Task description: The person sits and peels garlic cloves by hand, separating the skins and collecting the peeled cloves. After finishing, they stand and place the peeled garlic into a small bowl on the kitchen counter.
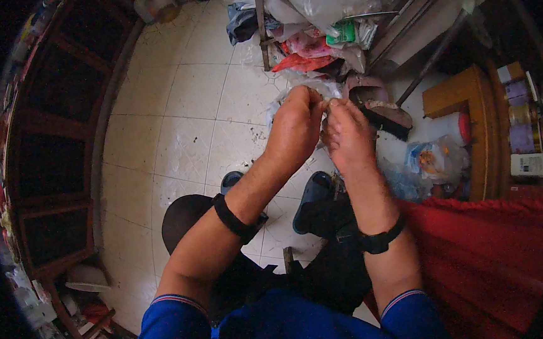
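Both of my hands meet in front of me, fingertips nearly touching, above a whitish plastic bag [274, 108] on the tiled floor. My left hand [299, 120] has its fingers curled in a pinch, with its back towards the camera. Close on its right, my right hand [348, 133] has bent fingers and the thumb near the index finger. Something small and pale seems to lie between the fingertips, too small and blurred to name; which hand grips it I cannot tell. Each forearm wears a black strap. Dark specks of debris [257, 133] lie on the tiles beside the bag.
A pinkish dustpan [365, 89] and a broom head with dark bristles [393, 118] lie just beyond my right hand. Plastic bags [307, 6] crowd a metal rack ahead. At the right are a wooden cabinet [482, 107] and red cloth [485, 249]. Slippers [313, 195] are below.
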A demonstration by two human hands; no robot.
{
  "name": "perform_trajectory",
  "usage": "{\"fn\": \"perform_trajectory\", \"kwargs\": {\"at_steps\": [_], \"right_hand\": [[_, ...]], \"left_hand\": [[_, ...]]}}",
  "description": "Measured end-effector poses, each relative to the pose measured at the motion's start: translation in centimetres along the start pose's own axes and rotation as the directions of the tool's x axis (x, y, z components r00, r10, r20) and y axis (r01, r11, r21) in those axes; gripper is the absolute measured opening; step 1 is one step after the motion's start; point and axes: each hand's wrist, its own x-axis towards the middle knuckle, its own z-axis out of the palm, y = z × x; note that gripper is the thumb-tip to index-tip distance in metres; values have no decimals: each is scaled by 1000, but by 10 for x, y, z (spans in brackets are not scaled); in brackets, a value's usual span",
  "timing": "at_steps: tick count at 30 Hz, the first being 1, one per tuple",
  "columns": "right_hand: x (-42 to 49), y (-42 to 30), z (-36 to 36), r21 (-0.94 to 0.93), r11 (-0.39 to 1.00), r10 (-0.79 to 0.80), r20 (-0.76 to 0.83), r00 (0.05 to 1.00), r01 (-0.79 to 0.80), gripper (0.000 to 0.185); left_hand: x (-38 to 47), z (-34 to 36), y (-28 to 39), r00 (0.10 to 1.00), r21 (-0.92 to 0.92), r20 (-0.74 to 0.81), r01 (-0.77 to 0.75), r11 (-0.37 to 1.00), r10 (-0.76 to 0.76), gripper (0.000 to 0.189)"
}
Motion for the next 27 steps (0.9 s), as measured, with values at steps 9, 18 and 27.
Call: {"fn": "perform_trajectory", "kwargs": {"at_steps": [9, 18, 27], "right_hand": [[6, 12, 5, -296, 923, -298, -152, 942, 245, 21], [11, -12, -12, 144, 989, 35, -68, 997, -25, 19], [7, -13, -5, -9, 998, 68, 65, 996, -68, 19]], "left_hand": [[-3, -1, 11, 975, -163, 133, 199, 966, -178, 15], [-2, -3, -3, 925, -109, 242, 325, 939, -292, 20], [10, -5, 1, 932, -415, 214, 358, 837, -292, 28]]}}
